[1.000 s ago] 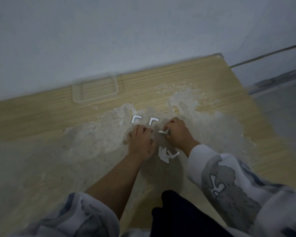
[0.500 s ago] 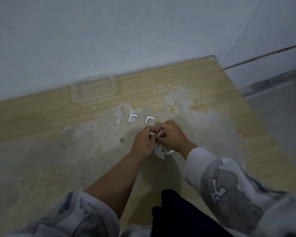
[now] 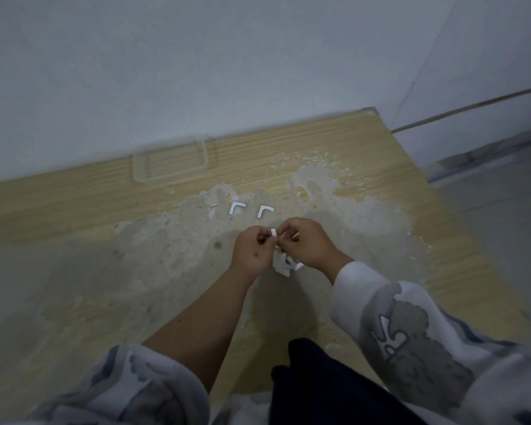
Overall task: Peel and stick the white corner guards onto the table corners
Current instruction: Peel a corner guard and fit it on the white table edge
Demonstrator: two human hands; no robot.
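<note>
Above bench [image 3: 365,154], held guard [image 3: 273,232]: upright, long axis vertical.
Grip: left hand [image 3: 252,251] and right hand [image 3: 307,243] both pinch it.
Loose guards: 2 [image 3: 236,207] [image 3: 265,211], corners pointing away.

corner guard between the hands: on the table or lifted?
Lifted. The corner guard is pinched between the left hand and right hand, above the table.

A pale grey-blue wall [image 3: 196,62] stood behind the wood-grain counter [image 3: 365,154], whose top was worn to a grey patch [image 3: 154,256]. At right lay a grey floor [image 3: 503,204]. The light was dim.
</note>
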